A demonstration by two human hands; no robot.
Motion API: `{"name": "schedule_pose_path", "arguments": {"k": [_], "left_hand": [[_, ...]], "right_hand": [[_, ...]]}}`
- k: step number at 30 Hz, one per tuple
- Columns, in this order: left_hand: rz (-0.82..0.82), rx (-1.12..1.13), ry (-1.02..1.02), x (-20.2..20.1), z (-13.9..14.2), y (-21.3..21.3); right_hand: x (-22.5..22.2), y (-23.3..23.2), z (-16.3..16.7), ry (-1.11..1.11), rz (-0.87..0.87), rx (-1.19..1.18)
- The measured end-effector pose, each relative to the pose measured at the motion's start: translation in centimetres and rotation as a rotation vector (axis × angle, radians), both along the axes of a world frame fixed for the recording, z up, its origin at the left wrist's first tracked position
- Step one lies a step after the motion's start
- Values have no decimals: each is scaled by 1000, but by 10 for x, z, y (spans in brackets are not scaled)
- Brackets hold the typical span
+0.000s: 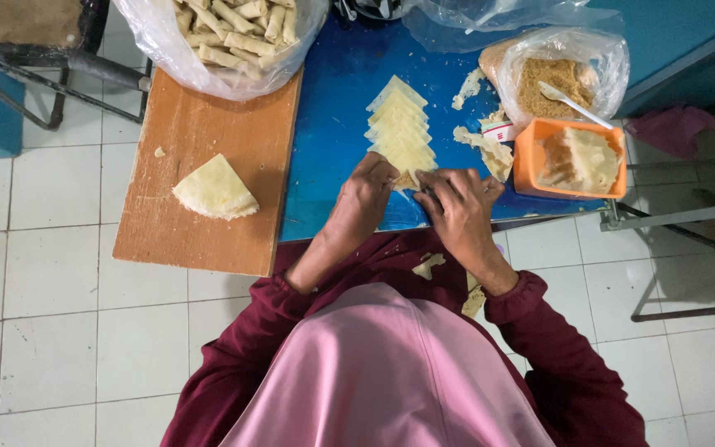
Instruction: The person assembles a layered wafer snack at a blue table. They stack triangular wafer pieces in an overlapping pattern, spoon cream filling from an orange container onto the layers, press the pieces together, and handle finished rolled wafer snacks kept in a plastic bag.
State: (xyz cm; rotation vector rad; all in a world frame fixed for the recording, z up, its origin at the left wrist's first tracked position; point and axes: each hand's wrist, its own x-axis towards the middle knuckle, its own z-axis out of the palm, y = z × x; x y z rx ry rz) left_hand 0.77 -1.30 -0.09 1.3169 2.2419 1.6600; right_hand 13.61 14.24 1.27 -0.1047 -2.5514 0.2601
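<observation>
Left hand [367, 192] & right hand [459, 207] at frame centre, fingers curled in, pinching a pastry wrapper [408, 178] w/ brown filling between them on the blue table [333, 124]. Wrapper sits at near end of an overlapping wrapper row [399, 124] running up-frame. Right: orange tub [525, 157], bag of brown filling [556, 79] w/ spoon. Left: wooden board [200, 165] w/ wrapper stack [214, 189]. Upper left: bag of finished rolls [233, 33].
</observation>
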Motion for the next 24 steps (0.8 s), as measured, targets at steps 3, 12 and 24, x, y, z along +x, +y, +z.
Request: {"name": "schedule_pose_path", "arguments": {"k": [3, 12, 24], "left_hand": [[-58, 5, 63, 0, 4, -3], [-38, -121, 344, -9, 5, 3], [-31, -74, 182, -11, 10, 10]], "right_hand": [[-4, 3, 5, 4, 39, 60], [-24, 29, 3, -150, 101, -110], [-30, 19, 10, -73, 194, -133]]}}
